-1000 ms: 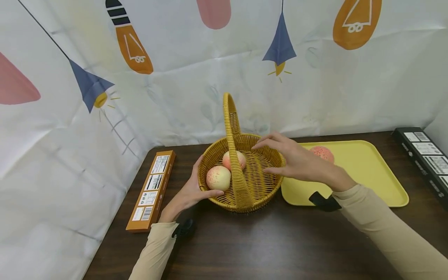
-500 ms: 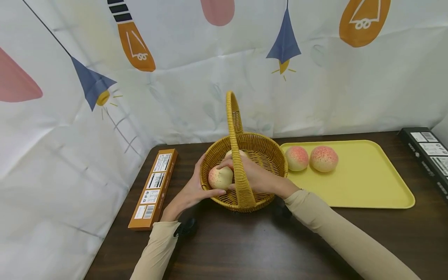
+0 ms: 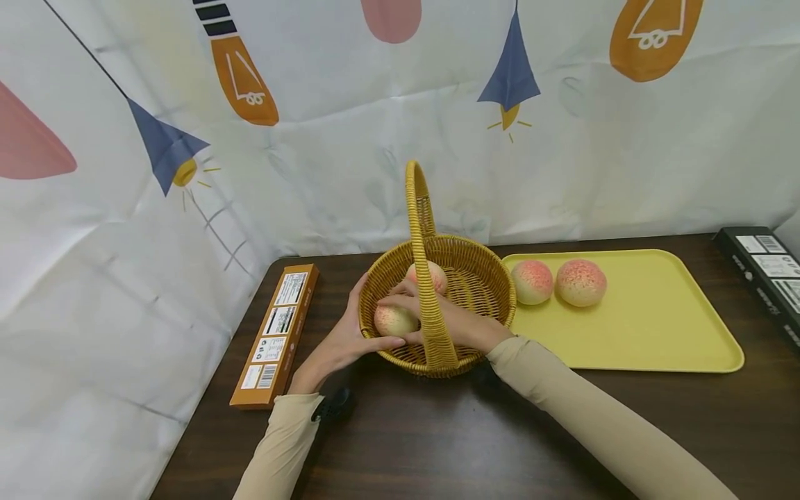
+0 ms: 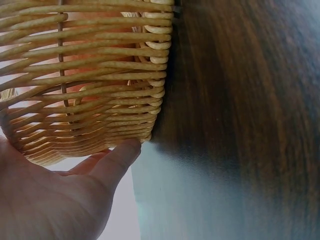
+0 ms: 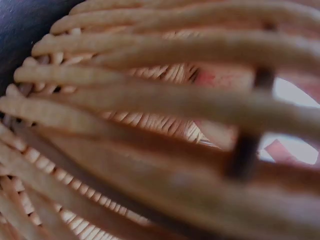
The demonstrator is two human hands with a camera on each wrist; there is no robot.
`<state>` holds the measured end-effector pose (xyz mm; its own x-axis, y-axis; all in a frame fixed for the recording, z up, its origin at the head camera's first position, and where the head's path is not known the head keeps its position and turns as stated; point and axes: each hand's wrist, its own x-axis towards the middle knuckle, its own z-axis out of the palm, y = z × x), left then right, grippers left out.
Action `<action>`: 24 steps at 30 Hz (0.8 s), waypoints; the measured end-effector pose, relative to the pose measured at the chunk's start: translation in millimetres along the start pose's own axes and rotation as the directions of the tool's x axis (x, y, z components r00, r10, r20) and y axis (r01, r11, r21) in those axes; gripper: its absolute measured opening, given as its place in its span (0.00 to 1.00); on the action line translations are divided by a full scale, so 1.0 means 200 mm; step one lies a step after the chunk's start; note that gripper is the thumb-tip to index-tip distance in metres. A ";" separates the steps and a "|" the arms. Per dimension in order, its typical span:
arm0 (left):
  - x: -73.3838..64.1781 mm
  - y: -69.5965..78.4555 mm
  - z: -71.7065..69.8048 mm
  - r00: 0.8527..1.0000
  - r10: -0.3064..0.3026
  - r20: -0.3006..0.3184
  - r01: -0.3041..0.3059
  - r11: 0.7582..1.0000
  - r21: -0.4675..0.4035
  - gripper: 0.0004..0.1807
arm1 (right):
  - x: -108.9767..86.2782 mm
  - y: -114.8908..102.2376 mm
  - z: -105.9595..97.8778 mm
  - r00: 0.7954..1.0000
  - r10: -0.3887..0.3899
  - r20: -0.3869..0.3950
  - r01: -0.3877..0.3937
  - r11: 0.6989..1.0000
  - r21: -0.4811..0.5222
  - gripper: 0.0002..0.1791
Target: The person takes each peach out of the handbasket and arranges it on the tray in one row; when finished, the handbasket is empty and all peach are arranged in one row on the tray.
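Observation:
A yellow wicker basket with a tall arched handle stands on the dark table. My left hand grips its left side, thumb lying at the front rim; the left wrist view has this hand against the outer weave. Reaching inside past the handle, my right hand holds a pale, pink-flecked peach at the front left, its fingers over the top and thumb at the near side. Behind it lies a second peach, partly hidden by the handle. Blurred basket strands fill the right wrist view.
Two peaches, one left and one right, sit on a yellow tray beside the basket. An orange box lies at left, a black box at far right. A printed cloth hangs behind the table.
My right hand has moved left and down from above the basket's right side onto the front-left peach. The rear peach has turned and shifted slightly right. My left hand keeps its place.

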<state>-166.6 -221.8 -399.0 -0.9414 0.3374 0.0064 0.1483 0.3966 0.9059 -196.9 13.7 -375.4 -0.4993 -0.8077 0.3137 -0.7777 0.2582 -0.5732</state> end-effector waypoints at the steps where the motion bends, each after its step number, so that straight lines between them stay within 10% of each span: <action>1: 0.00 0.00 0.00 1.000 -0.003 0.001 0.003 1.000 -0.001 0.74 | 0.00 0.00 0.00 1.000 0.012 0.005 -0.012 1.000 0.005 0.31; 24: 0.00 -0.01 -0.01 1.000 -0.017 -0.016 0.018 1.000 0.000 0.74 | -0.07 0.05 -0.18 0.970 0.012 0.241 -0.034 0.996 0.088 0.12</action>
<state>-167.8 -223.4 -400.0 -0.9485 0.3169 -0.0028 0.1318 0.4026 0.9058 -210.8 47.1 -359.0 -0.4019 -0.9084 0.1151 -0.7234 0.2379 -0.6481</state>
